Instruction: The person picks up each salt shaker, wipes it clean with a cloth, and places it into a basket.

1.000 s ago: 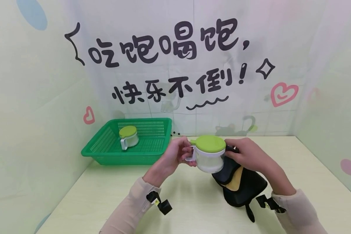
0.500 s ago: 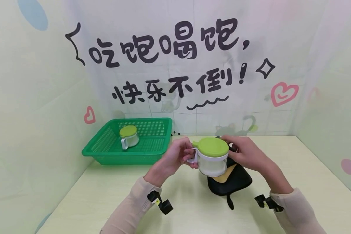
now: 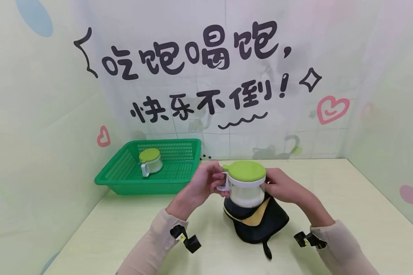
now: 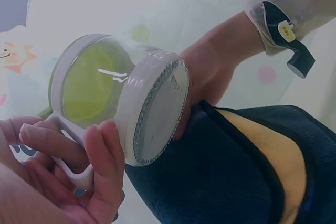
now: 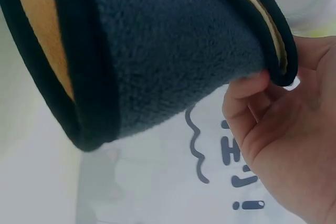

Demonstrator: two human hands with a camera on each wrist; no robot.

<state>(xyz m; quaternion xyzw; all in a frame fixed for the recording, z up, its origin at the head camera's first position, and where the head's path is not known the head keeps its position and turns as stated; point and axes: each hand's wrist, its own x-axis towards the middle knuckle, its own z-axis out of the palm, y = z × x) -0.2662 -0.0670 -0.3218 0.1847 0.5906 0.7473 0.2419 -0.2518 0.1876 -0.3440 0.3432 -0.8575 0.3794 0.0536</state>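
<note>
My left hand (image 3: 206,182) grips the white handle of a glass seasoning jar (image 3: 246,191) with a green lid, held upright above the table. In the left wrist view, fingers curl through the handle (image 4: 73,153), and the jar's ribbed base (image 4: 160,111) faces the camera. My right hand (image 3: 283,186) is at the jar's right side. The right wrist view shows that hand (image 5: 286,119) pinching the edge of a dark fleece cloth (image 5: 173,40) with a yellow panel. The cloth hangs below and behind the jar, a loop at its lower end. Some right fingertips are hidden behind the jar.
A green plastic basket (image 3: 151,188) stands at the back left of the pale table (image 3: 130,233). Inside it is a second green-lidded seasoning jar (image 3: 151,161). A printed curtain (image 3: 179,34) closes off the back and sides.
The cloth has swung leftward under the jar. My right hand has shifted slightly lower at the jar's side. The jar moved a little right, then back left, staying in my left hand.
</note>
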